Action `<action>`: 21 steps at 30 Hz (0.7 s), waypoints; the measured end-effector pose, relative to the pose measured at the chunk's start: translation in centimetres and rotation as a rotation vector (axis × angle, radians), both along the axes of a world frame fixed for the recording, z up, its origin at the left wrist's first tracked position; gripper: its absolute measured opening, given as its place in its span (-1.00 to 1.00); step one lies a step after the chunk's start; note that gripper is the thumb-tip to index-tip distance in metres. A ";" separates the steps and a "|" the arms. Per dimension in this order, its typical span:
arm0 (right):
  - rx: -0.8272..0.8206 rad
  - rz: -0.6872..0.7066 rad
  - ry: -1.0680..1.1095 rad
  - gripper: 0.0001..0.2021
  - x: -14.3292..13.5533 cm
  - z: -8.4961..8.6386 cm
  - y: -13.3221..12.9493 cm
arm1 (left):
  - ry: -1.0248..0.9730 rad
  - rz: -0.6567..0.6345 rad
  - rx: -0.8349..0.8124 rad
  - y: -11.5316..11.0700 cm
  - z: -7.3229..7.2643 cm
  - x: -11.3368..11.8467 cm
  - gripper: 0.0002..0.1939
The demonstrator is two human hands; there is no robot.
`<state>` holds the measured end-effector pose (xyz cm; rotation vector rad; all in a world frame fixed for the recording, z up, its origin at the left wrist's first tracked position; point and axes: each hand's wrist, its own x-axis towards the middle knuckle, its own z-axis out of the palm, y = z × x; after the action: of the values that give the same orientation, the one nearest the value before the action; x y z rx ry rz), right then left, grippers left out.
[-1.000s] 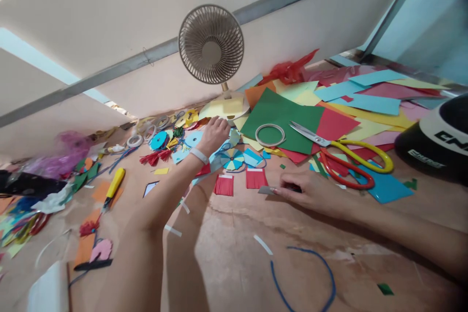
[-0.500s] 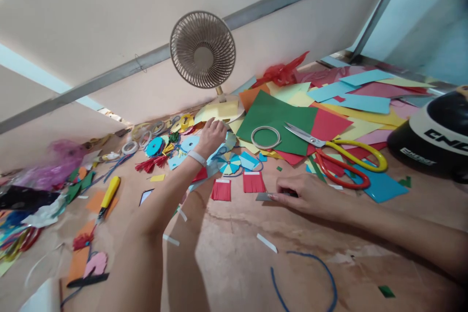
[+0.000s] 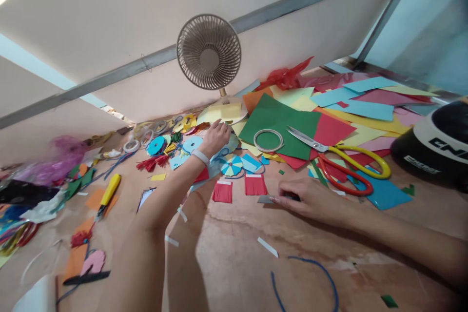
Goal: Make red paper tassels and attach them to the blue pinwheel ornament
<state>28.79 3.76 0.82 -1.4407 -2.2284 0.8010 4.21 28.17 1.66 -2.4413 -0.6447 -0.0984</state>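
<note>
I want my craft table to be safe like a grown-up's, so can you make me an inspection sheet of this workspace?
Surface: brown table, with dark streaks.
Job's things: two red fringed papers, side by side, each with a white strip at the top; a grey blade near them.
Hands: right hand holds the grey blade; left hand is at the light-blue papers, its grip hidden.
Clutter: scissors, tips over a green sheet; yellow cutter at the left; paper scraps about.
Cables: nothing seen; just a curved blue string.
Surroundings: fan before a pale wall.
</note>
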 end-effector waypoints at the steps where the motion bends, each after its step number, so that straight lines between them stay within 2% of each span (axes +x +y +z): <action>1: -0.004 0.003 0.002 -0.61 0.0 0.0 0.0 | 0.005 -0.004 0.000 0.0 0.0 0.1 -0.71; 6: 0.005 0.008 -0.001 -0.56 0.0 0.0 0.0 | 0.037 -0.035 -0.020 0.3 0.3 0.4 -0.72; 15: -0.018 0.000 -0.026 -0.59 0.0 0.2 0.0 | 0.069 -0.121 -0.090 1.5 1.5 0.4 -0.83; 21: 0.009 0.002 -0.008 -0.59 0.0 0.0 0.0 | 0.049 -0.118 -0.123 1.8 2.3 0.9 -0.81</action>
<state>28.76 3.75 0.85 -1.4402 -2.2362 0.7859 5.10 29.99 3.92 -2.5914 -0.4983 -0.0475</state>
